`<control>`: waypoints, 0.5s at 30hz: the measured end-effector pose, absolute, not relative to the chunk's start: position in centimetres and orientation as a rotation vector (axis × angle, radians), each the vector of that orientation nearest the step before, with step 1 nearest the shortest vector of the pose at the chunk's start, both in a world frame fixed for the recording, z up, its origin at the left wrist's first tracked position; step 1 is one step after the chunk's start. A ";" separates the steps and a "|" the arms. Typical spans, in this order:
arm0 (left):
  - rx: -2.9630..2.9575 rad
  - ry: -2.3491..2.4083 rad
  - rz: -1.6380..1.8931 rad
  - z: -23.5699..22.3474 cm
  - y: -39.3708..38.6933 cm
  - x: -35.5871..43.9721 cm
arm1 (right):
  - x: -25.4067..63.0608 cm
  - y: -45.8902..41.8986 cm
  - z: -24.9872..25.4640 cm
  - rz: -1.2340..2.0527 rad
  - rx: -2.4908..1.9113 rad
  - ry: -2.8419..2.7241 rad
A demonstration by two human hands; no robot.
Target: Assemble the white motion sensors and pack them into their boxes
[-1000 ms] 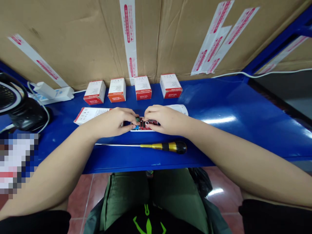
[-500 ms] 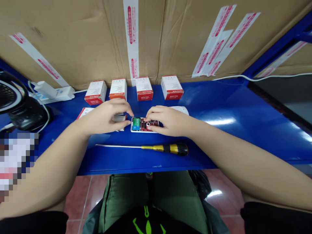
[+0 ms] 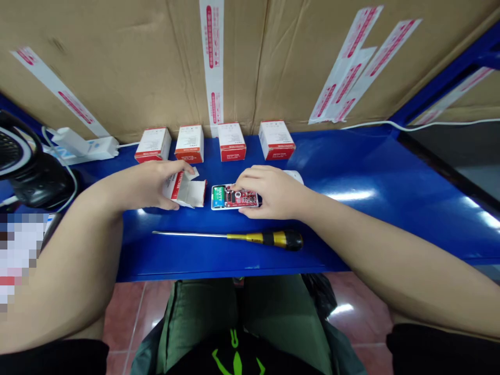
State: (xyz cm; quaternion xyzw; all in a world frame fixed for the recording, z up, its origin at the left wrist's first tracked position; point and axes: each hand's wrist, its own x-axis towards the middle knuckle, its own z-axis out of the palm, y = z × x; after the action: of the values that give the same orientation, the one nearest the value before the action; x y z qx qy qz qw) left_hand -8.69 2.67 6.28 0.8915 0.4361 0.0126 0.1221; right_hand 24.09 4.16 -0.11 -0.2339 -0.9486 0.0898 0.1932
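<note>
Green batt (image 3: 219, 197), dead centre, reads "WATT", prob. Red print on carton tape (image 3: 213, 57) at 12 o'clock and red box ends (image 3: 232, 154) just below: too small to read.

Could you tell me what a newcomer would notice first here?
The glossy blue workbench stands out, four red-and-white boxes lined along its back. Centrally, the right hand rests on a red circuit board in a white casing; the left hand holds an opened carton.

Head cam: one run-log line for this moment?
left hand: holds open white-red cardboard box | right hand: on red circuit board in white plastic casing
</note>
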 end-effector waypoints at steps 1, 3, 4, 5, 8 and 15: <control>2.605 1.329 0.013 6.6 2.3 -8.1 | 24.2 4.3 -0.2 0.252 -0.627 -2.611; 2.651 1.372 -0.021 6.9 1.8 -7.2 | 24.4 4.4 -0.3 0.271 -0.574 -2.517; 2.684 1.378 -0.030 6.9 1.7 -6.9 | 24.5 4.5 -0.3 0.286 -0.549 -2.475; 2.717 1.373 -0.035 6.9 1.6 -6.7 | 24.6 4.5 -0.3 0.300 -0.529 -2.439; 2.794 1.346 -0.007 6.3 1.7 -6.6 | 24.6 4.5 -0.3 0.318 -0.499 -2.346; 2.822 1.198 0.285 5.5 1.6 -5.7 | 24.0 4.4 -0.6 0.219 -0.409 -2.289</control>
State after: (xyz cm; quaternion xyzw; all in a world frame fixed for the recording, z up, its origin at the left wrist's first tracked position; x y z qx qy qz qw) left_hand -5.71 1.59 5.51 0.9161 0.3889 0.0925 0.0315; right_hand 23.96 4.41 -0.59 -0.1611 -0.9016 0.0863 0.3921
